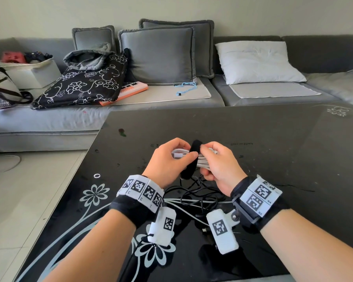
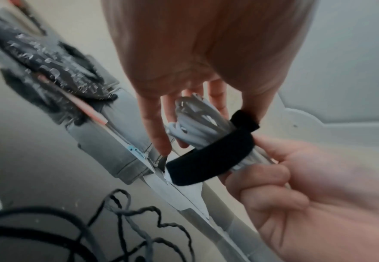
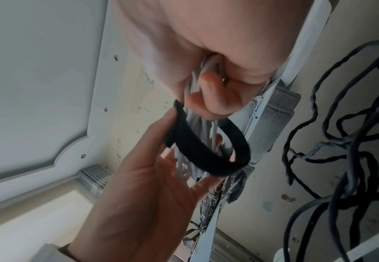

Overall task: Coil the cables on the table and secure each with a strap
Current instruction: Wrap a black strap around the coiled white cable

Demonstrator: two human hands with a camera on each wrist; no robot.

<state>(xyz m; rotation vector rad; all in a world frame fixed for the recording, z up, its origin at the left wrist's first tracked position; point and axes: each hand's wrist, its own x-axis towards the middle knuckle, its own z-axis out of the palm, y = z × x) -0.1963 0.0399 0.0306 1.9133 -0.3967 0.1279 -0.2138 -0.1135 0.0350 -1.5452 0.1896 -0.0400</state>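
Note:
A coiled white cable is held above the black glass table between both hands. My right hand grips the bundle's right end, fingers curled round it. A black strap loops loosely round the middle of the white cable. My left hand pinches the black strap, thumb on its outer face and fingers behind the bundle. The strap's free end sticks out at my thumb tip. A loose tangle of black cable lies on the glass below my wrists.
A small white ring lies on the table near its left edge, with tiled floor beyond. A grey sofa with cushions and a patterned black bag runs along the far side. Black cable strands spread beside my right hand.

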